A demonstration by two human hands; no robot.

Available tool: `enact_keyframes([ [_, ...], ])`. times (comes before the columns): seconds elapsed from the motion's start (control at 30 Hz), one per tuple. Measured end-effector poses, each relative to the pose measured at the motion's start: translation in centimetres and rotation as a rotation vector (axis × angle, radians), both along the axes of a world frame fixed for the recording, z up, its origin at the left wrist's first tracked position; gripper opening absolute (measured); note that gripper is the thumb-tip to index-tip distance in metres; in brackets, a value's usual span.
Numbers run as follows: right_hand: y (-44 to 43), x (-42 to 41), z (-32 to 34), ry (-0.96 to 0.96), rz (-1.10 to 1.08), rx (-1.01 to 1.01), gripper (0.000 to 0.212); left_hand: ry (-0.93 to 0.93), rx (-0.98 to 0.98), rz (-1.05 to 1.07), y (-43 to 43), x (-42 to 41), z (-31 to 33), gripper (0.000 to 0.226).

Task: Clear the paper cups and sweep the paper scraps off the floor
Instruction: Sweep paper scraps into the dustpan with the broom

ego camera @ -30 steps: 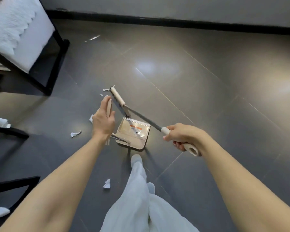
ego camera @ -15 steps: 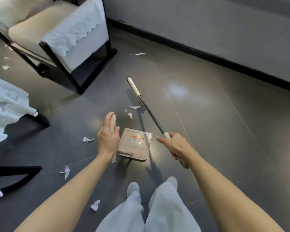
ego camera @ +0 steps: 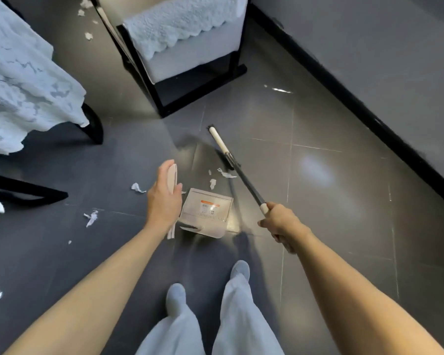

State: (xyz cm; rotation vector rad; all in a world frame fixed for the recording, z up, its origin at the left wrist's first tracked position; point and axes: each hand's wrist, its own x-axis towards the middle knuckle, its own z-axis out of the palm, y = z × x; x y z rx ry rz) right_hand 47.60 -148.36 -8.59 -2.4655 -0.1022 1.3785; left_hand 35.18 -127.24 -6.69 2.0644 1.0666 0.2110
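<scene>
White paper scraps (ego camera: 222,173) lie between dustpan (ego camera: 205,212) mouth and broom (ego camera: 241,176) head; our right grip (ego camera: 280,224) clasps the broom shaft, left grip (ego camera: 163,201) the dustpan's handle.

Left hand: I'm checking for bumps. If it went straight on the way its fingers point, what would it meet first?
Probably the black chair base. Ahead of the left hand, which holds the dustpan handle, only bare floor shows before it; depth is unclear.

Indoor sitting or dining room, possibly a home: dark tiled floor (ego camera: 331,175), cushioned black-framed chair (ego camera: 190,55) at upper centre, lace tablecloth (ego camera: 18,80) at upper left, grey wall with black skirting (ego camera: 356,98).
</scene>
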Motion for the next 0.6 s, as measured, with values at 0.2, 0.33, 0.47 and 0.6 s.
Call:
enact_keyframes([
  [0.2,-0.1,2.0,1.4,0.146,0.341,-0.07,0.023,0.046,0.056,0.016,1.4,3.1,0.5,0.046],
  [0.33,-2.2,4.5,4.5,0.313,0.265,-0.08,0.038,0.037,0.057,0.008,1.1,3.5,1.3,0.046],
  [0.47,-3.0,5.9,6.8,0.343,0.034,0.006,0.043,0.023,0.028,0.016,0.6,3.3,1.7,0.044],
  [0.6,-2.3,8.3,7.7,0.248,-0.062,0.089,0.046,-0.049,-0.01,0.037,0.6,4.4,2.0,0.043],
])
